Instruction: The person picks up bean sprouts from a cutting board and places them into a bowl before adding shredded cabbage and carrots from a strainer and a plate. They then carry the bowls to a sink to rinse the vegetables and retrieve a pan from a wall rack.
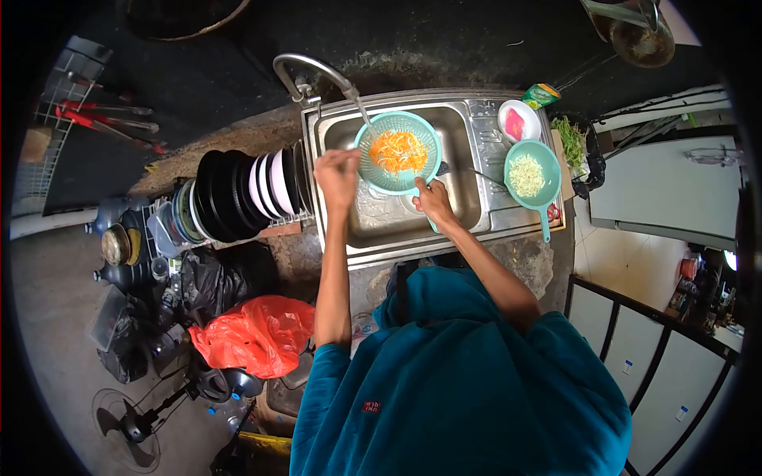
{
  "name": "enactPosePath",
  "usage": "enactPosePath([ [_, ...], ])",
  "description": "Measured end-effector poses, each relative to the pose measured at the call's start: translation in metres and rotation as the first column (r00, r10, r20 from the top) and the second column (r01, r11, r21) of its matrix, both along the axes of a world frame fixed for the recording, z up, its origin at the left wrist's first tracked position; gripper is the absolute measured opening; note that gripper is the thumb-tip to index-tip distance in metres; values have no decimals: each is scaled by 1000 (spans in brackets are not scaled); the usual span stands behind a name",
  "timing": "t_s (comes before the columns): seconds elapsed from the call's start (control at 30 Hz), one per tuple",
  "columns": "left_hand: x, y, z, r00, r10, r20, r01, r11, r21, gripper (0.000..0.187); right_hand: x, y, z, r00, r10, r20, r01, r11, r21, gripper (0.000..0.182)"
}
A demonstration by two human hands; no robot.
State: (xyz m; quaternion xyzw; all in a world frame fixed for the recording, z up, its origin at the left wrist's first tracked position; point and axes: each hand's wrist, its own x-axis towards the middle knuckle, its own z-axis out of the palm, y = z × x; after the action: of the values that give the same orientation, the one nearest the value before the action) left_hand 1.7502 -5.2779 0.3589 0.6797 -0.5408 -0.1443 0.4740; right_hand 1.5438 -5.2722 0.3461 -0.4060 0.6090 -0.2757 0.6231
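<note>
Steel sink, set in a rough stone counter against a dark wall, seen from above the person's head; a curved tap rises at its back left corner, and a thin stream of water runs from the spout into the colander. Colander: teal plastic, round, held over the basin under the tap, containing orange shreds mixed with some pale ones. Left hand: at the colander's left rim, fingers bent onto the edge, gripping it. Right hand: closed around the colander's handle at its lower right. Second colander: teal, with a long handle, resting on the drainboard to the right of the basin, holding pale shredded vegetable. White bowl: just behind the second colander, containing something pink. Green packet: beyond the bowl, at the sink's back edge. Leafy greens: on the counter's right end. Spoon: lying at the basin's right edge, between the two colanders. Dish rack: left of the sink, with black and white plates stood on edge. Red bag and black bags: on the floor below the rack, among bottles and pots. Fan: lower left, on the concrete floor. White cabinets: right of the counter.
</note>
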Motion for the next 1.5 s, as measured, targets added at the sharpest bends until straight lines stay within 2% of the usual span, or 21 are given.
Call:
enactPosePath([
  [0.07, -24, 2, 22, 922, -107, 373, 52, 987, 154, 14, 3, 2, 1, 1000, -8, -20, 8, 1000, -7, 34],
  [0.13, -28, -4, 19, 838, -97, 537, 70, 995, 70, 15, 7, 3, -2, 999, -21, -36, 20, 1000, -15, 34],
  [0.17, -27, -3, 26, 841, -209, 498, 42, 945, 325, 31, 8, 2, -4, 999, -17, -40, 16, 1000, -14, 35],
  [0.2, -28, -4, 24, 839, -212, 501, 46, 945, 323, 31, 8, 1, -7, 999, -19, -45, 18, 1000, -13, 36],
  [0.27, -31, -6, 10, 714, -88, 695, -98, 970, 224, 44, 9, -2, 0, 996, 19, -83, -21, 1000, -21, 37],
  [0.3, -30, -8, 3, 672, -221, 706, -103, 917, 385, 52, 11, 0, 3, 990, 66, -122, -69, 997, -23, 37],
  [0.53, -26, -7, -16, 651, -269, 710, -68, 910, 408, 48, 20, 0, -16, 991, 46, -125, -54, 997, -62, 36],
  [0.6, -23, -4, -12, 685, -332, 648, -22, 880, 474, 38, 18, 4, -26, 995, 25, -97, -30, 998, -53, 35],
  [0.67, -18, -2, 2, 811, -280, 513, 155, 949, 273, 26, 19, 0, -26, 998, 4, -68, -8, 998, -58, 34],
  [0.73, -15, 2, 11, 812, -326, 483, 159, 921, 354, 25, 22, -1, -23, 995, -46, 88, 50, 998, -40, 30],
  [0.8, -13, 4, 6, 957, -134, 257, 133, 991, 21, 37, 25, -2, -17, 991, -55, 122, 57, 998, -18, 28],
  [0.87, -10, 10, 6, 979, -55, 195, 68, 996, -64, 49, 24, -6, -16, 985, -65, 158, 66, 998, -1, 26],
  [0.9, -10, 13, 6, 999, 37, -36, -40, 995, -92, 50, 20, -9, -18, 976, -32, 215, 26, 999, 28, 25],
  [0.93, -10, 16, 7, 955, 123, -269, -154, 983, -96, 51, 19, -13, -22, 963, 3, 269, -18, 998, 55, 25],
  [1.0, -12, 21, 7, 951, 178, -251, -196, 980, -48, 52, 19, -13, -34, 964, -32, 262, 15, 998, 66, 24],
  [1.07, -10, 23, 3, 875, 169, -453, -183, 983, 14, 54, 23, -9, -26, 961, 133, 244, -157, 984, 79, 25],
  [1.13, -8, 22, -5, 869, 180, -460, -186, 982, 32, 54, 23, -14, -31, 964, 131, 230, -156, 983, 94, 27],
  [1.2, -7, 20, -16, 837, 167, -521, -193, 981, 4, 52, 31, -15, -41, 967, -27, 253, 18, 999, 40, 27],
  [1.27, -11, 16, -20, 730, 169, -662, -237, 971, -14, 54, 33, -9, -29, 965, 42, 260, -61, 996, 66, 28],
  [1.37, -12, 13, -23, 700, 189, -689, -266, 964, -6, 57, 29, -15, -19, 948, -91, 304, 66, 994, 91, 16],
  [1.5, -12, 10, -29, 655, 172, -736, -240, 971, 12, 59, 17, -8, -16, 973, 109, 201, -147, 972, 184, 17],
])
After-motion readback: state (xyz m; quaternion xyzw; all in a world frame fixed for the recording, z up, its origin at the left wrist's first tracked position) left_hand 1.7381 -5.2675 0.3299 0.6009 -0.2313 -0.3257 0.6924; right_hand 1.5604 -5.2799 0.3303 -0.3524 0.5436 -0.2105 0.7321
